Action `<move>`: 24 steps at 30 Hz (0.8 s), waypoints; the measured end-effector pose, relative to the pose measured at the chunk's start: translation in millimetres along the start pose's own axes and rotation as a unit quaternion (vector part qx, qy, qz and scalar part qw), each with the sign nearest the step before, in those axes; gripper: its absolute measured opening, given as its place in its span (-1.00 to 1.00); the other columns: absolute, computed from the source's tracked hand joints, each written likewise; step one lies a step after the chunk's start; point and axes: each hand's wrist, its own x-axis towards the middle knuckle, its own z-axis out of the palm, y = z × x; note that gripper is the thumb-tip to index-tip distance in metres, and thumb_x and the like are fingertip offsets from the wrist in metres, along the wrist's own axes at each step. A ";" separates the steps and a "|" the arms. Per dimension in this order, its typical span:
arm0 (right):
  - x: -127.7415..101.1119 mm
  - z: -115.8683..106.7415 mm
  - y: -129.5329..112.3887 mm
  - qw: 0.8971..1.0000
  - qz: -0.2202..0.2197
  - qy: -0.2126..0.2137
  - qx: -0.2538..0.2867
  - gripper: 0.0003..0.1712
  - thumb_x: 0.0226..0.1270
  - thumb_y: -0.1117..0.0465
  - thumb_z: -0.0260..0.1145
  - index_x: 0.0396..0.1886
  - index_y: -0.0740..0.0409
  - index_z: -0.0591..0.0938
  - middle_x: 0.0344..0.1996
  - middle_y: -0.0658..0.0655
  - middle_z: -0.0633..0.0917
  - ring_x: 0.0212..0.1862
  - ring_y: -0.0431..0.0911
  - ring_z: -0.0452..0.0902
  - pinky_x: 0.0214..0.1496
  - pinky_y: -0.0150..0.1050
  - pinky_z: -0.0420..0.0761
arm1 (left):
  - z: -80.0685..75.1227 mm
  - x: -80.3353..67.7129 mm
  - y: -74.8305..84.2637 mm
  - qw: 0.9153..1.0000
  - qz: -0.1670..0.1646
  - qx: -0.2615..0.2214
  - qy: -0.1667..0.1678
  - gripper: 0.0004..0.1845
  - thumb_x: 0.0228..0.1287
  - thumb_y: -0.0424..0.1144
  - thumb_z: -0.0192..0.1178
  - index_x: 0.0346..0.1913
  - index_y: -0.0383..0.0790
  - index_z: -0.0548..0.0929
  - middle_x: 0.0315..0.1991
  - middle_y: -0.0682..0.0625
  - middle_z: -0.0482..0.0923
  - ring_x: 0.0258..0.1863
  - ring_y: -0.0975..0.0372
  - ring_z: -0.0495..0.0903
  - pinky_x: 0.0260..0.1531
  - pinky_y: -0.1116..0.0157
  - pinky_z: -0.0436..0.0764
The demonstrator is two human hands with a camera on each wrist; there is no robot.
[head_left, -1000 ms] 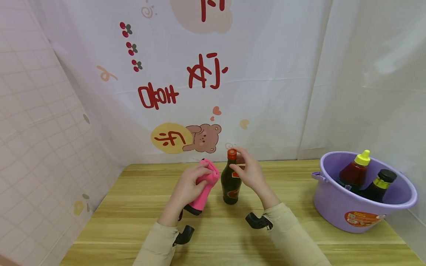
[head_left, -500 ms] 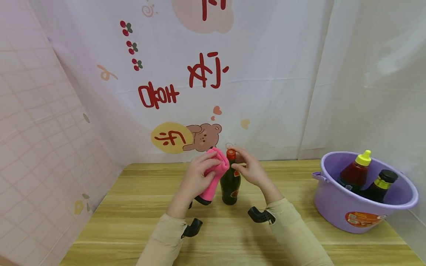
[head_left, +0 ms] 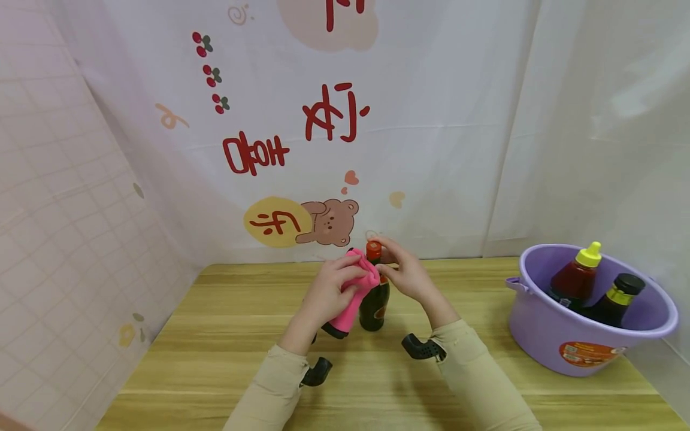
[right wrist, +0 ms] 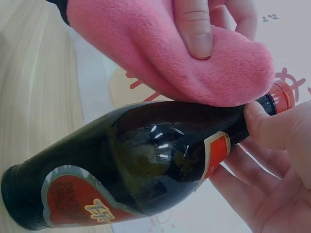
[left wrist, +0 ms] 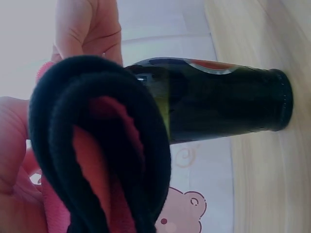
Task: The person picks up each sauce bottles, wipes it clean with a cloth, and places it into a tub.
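Observation:
A dark green glass bottle (head_left: 374, 311) with a red cap (right wrist: 283, 96) and red labels stands upright on the table. My right hand (head_left: 405, 272) grips it by the neck, thumb on the near side and fingers behind. In my left hand (head_left: 330, 291) is a folded pink cloth (right wrist: 170, 53) with black edging (left wrist: 158, 160), pinched between thumb and fingers. The cloth lies against the bottle's shoulder and neck in the right wrist view. Seen from the left wrist, the folded black edge covers the upper part of the bottle (left wrist: 218, 99).
A purple bucket (head_left: 544, 335) stands at the right of the wooden table (head_left: 215, 347). Inside it lean a bottle with a yellow nozzle cap (head_left: 587, 256) and a black-capped bottle (head_left: 622, 293). A printed white curtain (head_left: 431, 179) hangs behind the table.
My left hand has moved right with the pink cloth, from beside the bottle up against its neck. The right hand has kept its grip on the neck and the bottle has hardly moved.

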 end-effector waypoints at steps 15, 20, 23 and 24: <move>-1.3 1.2 0.6 1.000 0.006 0.004 0.004 -0.31 0.32 0.41 0.33 0.43 0.12 0.39 0.02 0.31 0.67 -0.01 0.12 0.65 -0.17 -0.13 0.65 | 5.2 -19.1 -1.8 0.999 -0.017 0.013 -0.028 -0.76 0.13 -0.43 0.41 -0.15 -0.10 0.78 0.14 -0.10 0.61 0.12 -0.04 0.53 0.04 0.00 0.53; -1.7 1.9 1.3 1.000 0.009 0.006 0.002 -0.32 0.32 0.41 0.33 0.43 0.13 0.39 0.03 0.32 0.67 0.00 0.13 0.65 -0.15 -0.11 0.65 | 7.0 -25.7 -3.7 0.999 -0.028 0.006 -0.035 -0.76 0.15 -0.42 0.41 -0.14 -0.09 0.78 0.14 -0.09 0.61 0.14 -0.04 0.52 0.06 -0.01 0.54; -1.9 1.8 1.5 1.000 0.011 0.006 0.002 -0.32 0.32 0.40 0.33 0.43 0.15 0.38 0.04 0.32 0.67 0.00 0.14 0.65 -0.13 -0.08 0.65 | 8.2 -29.0 -4.6 0.999 -0.032 0.001 -0.034 -0.76 0.14 -0.41 0.42 -0.14 -0.08 0.78 0.13 -0.09 0.61 0.14 -0.03 0.53 0.05 -0.01 0.54; -2.0 1.7 1.6 1.000 0.012 0.006 0.002 -0.32 0.33 0.40 0.33 0.43 0.16 0.38 0.04 0.32 0.67 0.00 0.14 0.65 -0.13 -0.07 0.65 | 8.6 -30.2 -4.9 0.999 -0.033 0.001 -0.033 -0.76 0.14 -0.41 0.42 -0.15 -0.07 0.78 0.13 -0.08 0.61 0.14 -0.02 0.53 0.05 0.00 0.54</move>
